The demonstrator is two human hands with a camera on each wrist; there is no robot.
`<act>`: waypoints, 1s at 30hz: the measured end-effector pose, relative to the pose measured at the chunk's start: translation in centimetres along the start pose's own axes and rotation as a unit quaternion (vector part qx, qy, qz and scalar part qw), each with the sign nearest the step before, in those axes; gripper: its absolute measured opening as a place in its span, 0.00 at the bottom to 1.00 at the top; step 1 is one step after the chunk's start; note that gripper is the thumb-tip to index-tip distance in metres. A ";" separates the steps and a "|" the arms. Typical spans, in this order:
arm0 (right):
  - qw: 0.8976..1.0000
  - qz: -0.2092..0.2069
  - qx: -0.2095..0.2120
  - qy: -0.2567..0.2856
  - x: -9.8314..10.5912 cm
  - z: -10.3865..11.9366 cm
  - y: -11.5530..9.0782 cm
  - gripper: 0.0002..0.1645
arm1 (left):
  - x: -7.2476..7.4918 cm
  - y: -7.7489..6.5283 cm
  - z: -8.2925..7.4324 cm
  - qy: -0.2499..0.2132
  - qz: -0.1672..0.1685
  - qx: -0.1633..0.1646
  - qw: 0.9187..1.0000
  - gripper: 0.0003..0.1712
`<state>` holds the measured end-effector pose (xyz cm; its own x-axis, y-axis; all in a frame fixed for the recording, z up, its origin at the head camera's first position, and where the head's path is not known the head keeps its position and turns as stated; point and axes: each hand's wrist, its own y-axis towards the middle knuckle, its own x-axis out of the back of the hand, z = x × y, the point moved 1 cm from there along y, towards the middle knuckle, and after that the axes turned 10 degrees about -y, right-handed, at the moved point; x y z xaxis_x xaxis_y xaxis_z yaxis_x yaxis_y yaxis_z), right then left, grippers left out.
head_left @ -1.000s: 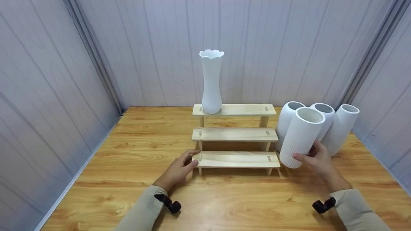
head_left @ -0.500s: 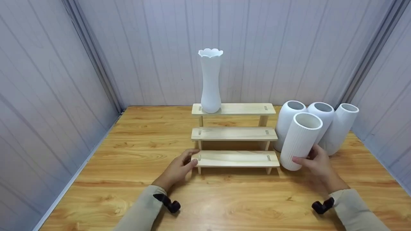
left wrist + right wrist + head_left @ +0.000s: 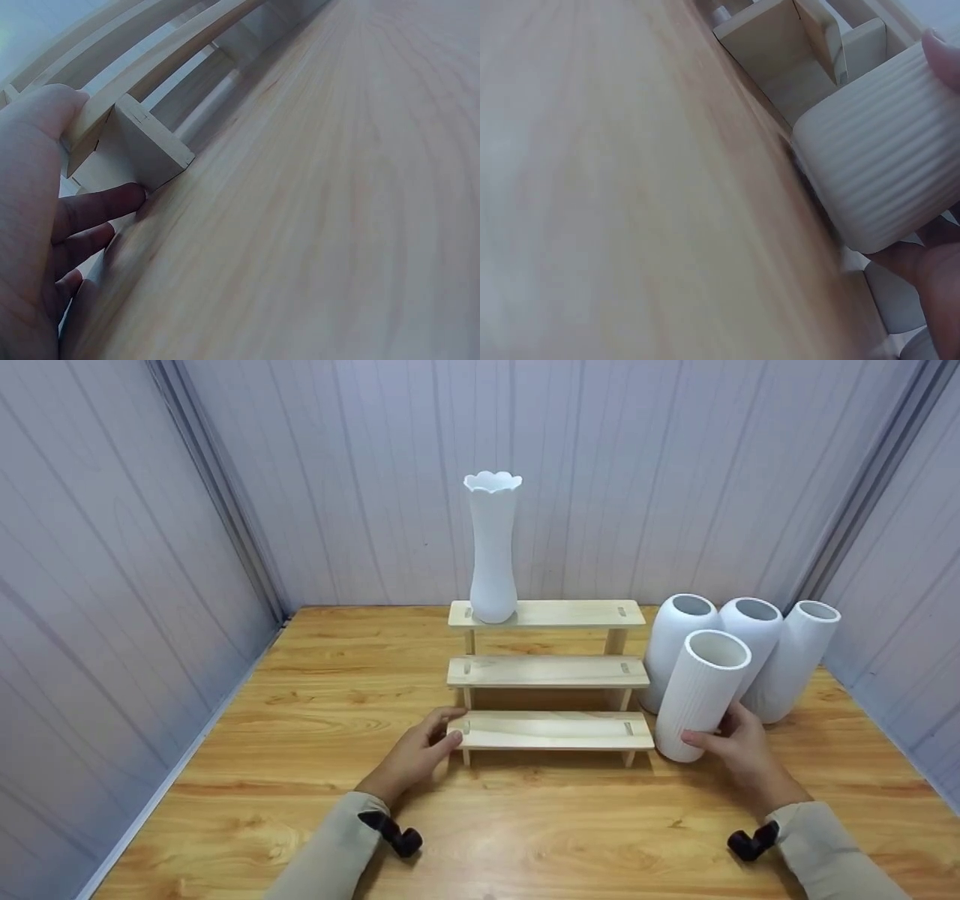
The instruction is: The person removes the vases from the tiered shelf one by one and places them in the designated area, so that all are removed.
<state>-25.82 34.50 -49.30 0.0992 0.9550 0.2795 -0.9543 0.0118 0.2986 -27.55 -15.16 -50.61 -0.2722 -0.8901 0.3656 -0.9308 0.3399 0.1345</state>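
My right hand (image 3: 750,750) holds a white ribbed cylindrical vase (image 3: 697,697) near its base, thumb in front and fingers behind. In the right wrist view the bottom of this ribbed vase (image 3: 877,157) is close over the tabletop, beside the shelf's leg. My left hand (image 3: 412,754) holds the left end of the lowest step of a three-step wooden shelf (image 3: 551,727). Its thumb lies on the board's edge, and the other fingers (image 3: 101,206) reach down by the leg. A tall white vase with a scalloped rim (image 3: 493,555) stands upright on the top step, at the left.
Behind the ribbed vase, right of the shelf, three smooth white vases stand close together: a left one (image 3: 671,649), a middle one (image 3: 761,637) and a narrow-necked right one (image 3: 795,671). The wooden table (image 3: 337,675) meets pale panel walls (image 3: 360,487) at the back and both sides.
My right hand has lowered the ribbed vase a little, toward the tabletop and slightly nearer to me. The left hand keeps its place on the shelf.
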 end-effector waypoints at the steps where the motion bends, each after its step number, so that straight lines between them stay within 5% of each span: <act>1: 1.000 0.000 0.003 0.001 0.0 -0.1 0.0 0.43 | 0.0 0.0 0.0 0.001 0.000 0.001 1.000 0.23; 11: 1.000 -0.010 -0.001 0.017 -0.1 -0.7 0.1 0.43 | 0.0 0.0 0.0 -0.004 0.004 0.003 1.000 0.24; 20: 0.999 -0.006 -0.018 -0.035 -0.2 -0.8 0.4 0.46 | -0.1 0.0 -0.2 -0.004 -0.002 -0.002 1.000 0.23; 30: 0.999 -0.011 -0.029 -0.035 -0.3 -0.8 0.5 0.47 | 0.0 0.0 0.0 -0.001 -0.004 -0.013 1.000 0.25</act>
<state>-26.55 34.51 -50.00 0.1387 0.9311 0.3374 -0.9660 0.0522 0.2531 -27.52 -15.14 -50.64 -0.2650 -0.8936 0.3622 -0.9262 0.3404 0.1620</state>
